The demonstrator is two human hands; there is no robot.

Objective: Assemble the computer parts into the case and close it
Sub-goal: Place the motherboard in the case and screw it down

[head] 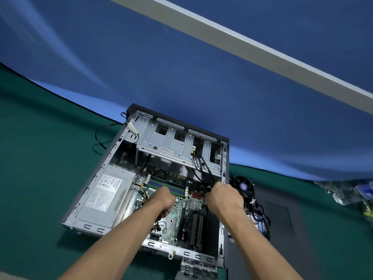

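Note:
An open computer case (96,229) lies on its side on the green table. Inside it are a green motherboard (177,211), a grey power supply (105,197) at the left and a metal drive cage (171,142) at the far end. My left hand (163,201) is curled over the motherboard below the memory slots (167,184); what it holds is hidden. My right hand (224,197) grips black cables (203,166) that run down from the drive cage near the case's right wall.
A cooler fan (243,186) and loose cables (260,217) lie on the dark side panel (282,219) right of the case. Plastic bottles (347,193) stand at the far right. A black cable (101,136) loops out at the case's far left. A blue wall rises behind.

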